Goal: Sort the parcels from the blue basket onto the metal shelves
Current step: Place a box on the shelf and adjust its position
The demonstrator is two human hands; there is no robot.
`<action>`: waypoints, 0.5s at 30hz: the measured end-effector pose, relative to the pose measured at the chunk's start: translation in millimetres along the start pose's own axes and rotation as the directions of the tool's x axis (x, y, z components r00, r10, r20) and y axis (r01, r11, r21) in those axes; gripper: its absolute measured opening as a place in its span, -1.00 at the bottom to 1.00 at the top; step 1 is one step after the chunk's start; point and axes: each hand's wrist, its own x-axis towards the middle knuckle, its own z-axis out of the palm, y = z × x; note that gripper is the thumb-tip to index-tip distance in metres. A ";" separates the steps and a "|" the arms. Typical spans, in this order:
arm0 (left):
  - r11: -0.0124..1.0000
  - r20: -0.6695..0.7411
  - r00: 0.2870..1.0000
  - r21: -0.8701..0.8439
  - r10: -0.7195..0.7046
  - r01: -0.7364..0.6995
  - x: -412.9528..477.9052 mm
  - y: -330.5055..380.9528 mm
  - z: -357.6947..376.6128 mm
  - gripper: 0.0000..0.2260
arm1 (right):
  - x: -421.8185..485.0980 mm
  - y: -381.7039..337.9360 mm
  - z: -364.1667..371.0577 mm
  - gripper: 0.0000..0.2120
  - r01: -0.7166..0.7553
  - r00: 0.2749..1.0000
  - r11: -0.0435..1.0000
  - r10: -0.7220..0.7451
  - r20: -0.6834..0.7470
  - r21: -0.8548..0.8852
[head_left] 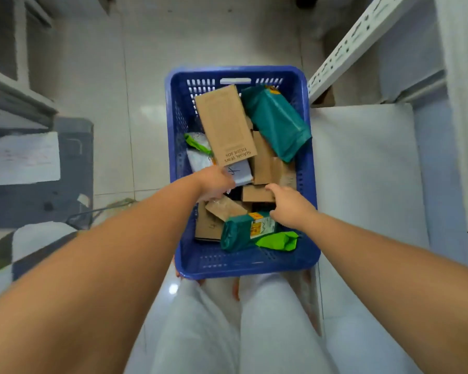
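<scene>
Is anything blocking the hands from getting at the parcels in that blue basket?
Nothing visible does. The blue basket is open on top, and the left hand and right hand are both down among the parcels. The right hand is at a small cardboard box.

Both bare forearms (135, 238) reach forward and down, converging. The left hand (216, 182) is turned back-up, its fingers bent downward and hidden from view. The right hand (289, 206) lies knuckles-up, fingers (276, 215) curled and thumb (273, 188) spread toward the left hand; its grip cannot be judged.
</scene>
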 end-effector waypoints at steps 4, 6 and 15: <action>0.946 -0.064 0.996 -0.323 -0.064 0.040 58.7 -20.0 13.4 -0.95 | 58.7 19.4 36.8 -0.27 -0.089 0.995 0.988 0.094 -0.032 0.123; 0.903 -0.015 0.992 -0.415 -0.126 0.109 84.7 -31.1 14.5 -0.94 | 89.3 22.7 46.7 -0.24 -0.120 0.987 0.970 0.140 -0.079 0.213; 0.632 -0.207 0.912 -0.772 -0.355 0.071 188.3 -70.0 9.7 -0.79 | 211.1 11.5 47.4 -0.38 -0.157 0.928 0.846 0.303 -0.216 0.510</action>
